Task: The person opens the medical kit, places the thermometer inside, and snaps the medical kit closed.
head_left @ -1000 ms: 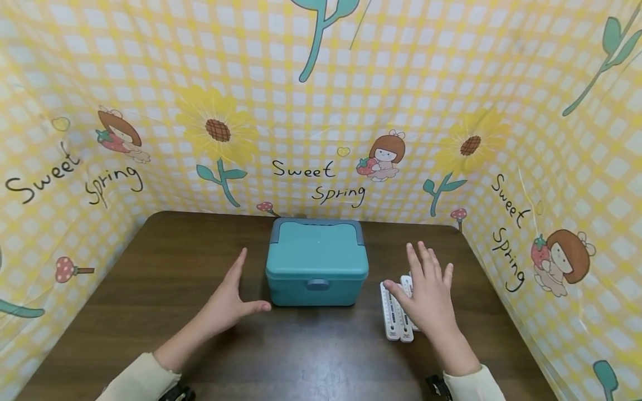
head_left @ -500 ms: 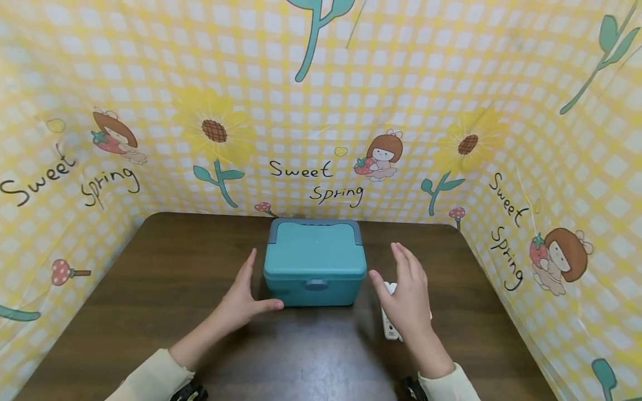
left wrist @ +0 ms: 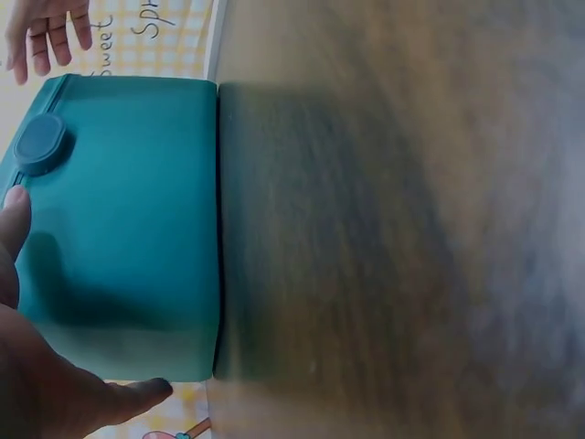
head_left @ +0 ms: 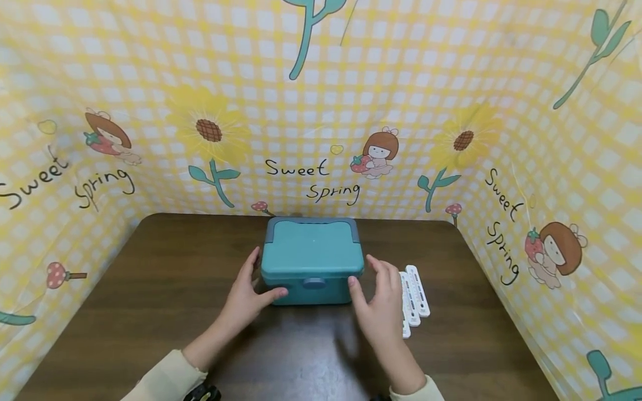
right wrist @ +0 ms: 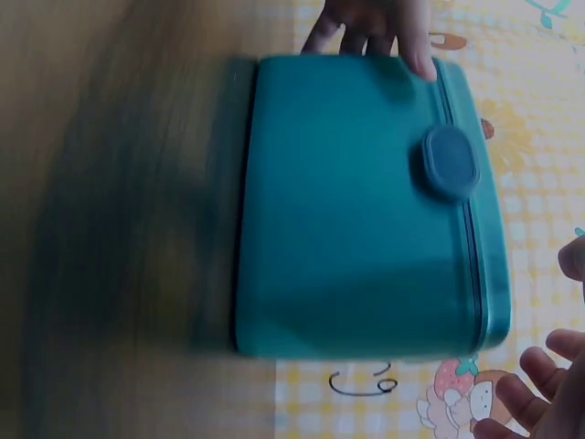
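Observation:
A teal lidded box (head_left: 312, 250) stands on the dark wooden table, its lid down. The blue-grey latch (head_left: 314, 283) sits at the middle of its front. My left hand (head_left: 242, 298) is at the box's left front corner, thumb before the front face and straight fingers along the left side. In the right wrist view, that thumb tip (right wrist: 422, 66) lies at the front edge by the lid seam. My right hand (head_left: 379, 303) is by the right side with fingers spread, and in the right wrist view a gap shows between its fingers (right wrist: 544, 370) and the box.
Several flat white strips (head_left: 417, 295) with printed markings lie on the table (head_left: 200, 250) right of my right hand, which partly covers them. A yellow checked cloth (head_left: 301, 111) with cartoon prints rises behind the table and along both sides.
My right hand has moved left from over the white strips to the box's right side, uncovering some strips. My left hand has come right, up to the box's left corner.

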Action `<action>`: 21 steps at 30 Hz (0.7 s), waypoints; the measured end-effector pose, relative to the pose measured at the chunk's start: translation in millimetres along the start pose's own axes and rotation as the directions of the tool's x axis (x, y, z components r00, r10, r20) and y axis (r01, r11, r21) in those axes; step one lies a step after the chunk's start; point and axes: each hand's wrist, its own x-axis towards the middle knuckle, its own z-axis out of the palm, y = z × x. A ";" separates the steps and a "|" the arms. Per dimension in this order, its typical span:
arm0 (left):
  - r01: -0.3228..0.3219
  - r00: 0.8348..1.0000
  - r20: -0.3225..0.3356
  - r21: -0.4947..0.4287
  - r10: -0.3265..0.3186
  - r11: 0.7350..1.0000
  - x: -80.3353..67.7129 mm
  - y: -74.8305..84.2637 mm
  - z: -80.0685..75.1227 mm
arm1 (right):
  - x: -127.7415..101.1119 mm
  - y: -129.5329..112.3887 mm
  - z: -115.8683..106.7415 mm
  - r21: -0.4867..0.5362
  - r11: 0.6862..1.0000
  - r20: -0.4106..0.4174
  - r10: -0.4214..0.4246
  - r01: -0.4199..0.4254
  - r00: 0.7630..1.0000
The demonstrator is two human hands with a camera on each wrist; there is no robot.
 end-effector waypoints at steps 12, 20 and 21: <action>-0.018 0.998 -0.064 -0.044 0.015 0.999 1.2 2.2 6.1 | -25.6 -34.1 28.1 0.131 0.987 -0.044 0.100 -0.093 0.994; -0.005 0.996 -0.091 -0.029 0.002 1.000 -0.4 2.7 12.1 | -39.4 -47.3 42.9 0.135 0.969 -0.044 0.216 -0.208 0.975; -0.007 0.996 -0.093 -0.029 0.004 1.000 -0.6 2.6 12.6 | -41.4 -47.9 45.3 0.141 0.963 -0.041 0.236 -0.228 0.971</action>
